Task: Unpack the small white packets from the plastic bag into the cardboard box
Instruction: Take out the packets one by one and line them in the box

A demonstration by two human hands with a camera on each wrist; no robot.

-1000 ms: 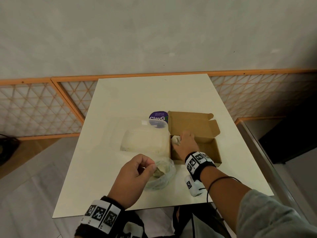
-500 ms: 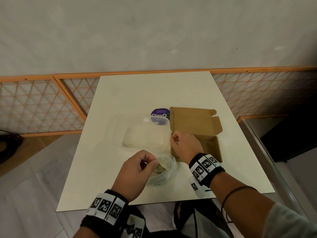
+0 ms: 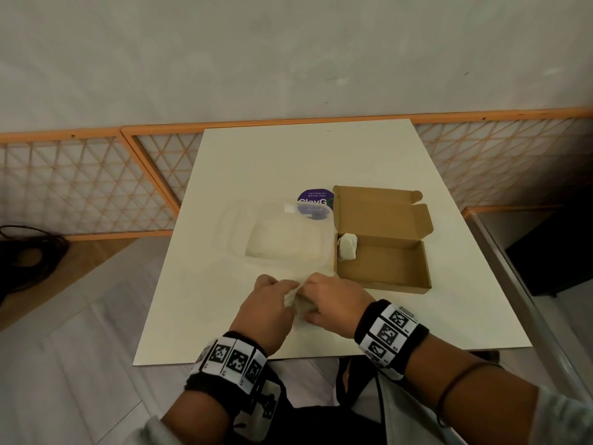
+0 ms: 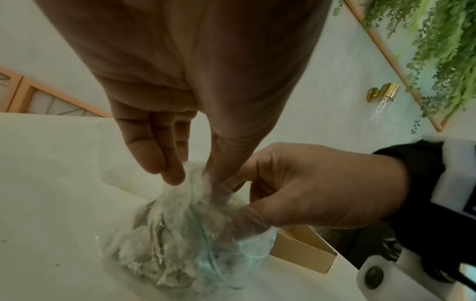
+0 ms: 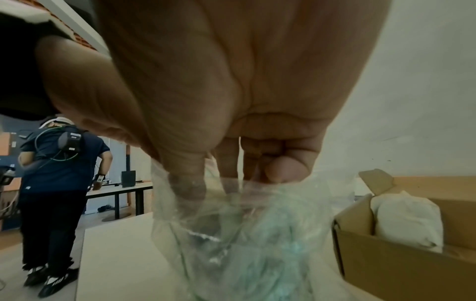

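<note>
A crumpled clear plastic bag point(image 4: 180, 244) with small white packets inside lies on the white table point(image 3: 288, 162) near its front edge. My left hand point(image 3: 285, 290) pinches the bag's mouth between thumb and fingers point(image 4: 167, 167). My right hand point(image 3: 308, 295) meets it from the right and grips the other side of the mouth, its thumb point(image 5: 188, 183) showing through the film. In the head view the hands hide most of the bag point(image 3: 293, 300). The open cardboard box point(image 3: 385, 271) stands just right of the bag, with one white packet point(image 3: 347, 247) in its back left corner.
An empty clear plastic container point(image 3: 282, 236) sits left of the box, with a purple round lid point(image 3: 316, 197) behind it. An orange lattice fence point(image 3: 80, 184) runs behind the table. In the right wrist view a person point(image 5: 59, 183) stands on the floor beyond the table.
My right hand has left the box, where a white packet now lies, and come back to the bag's mouth. My left hand has kept hold of the bag.
</note>
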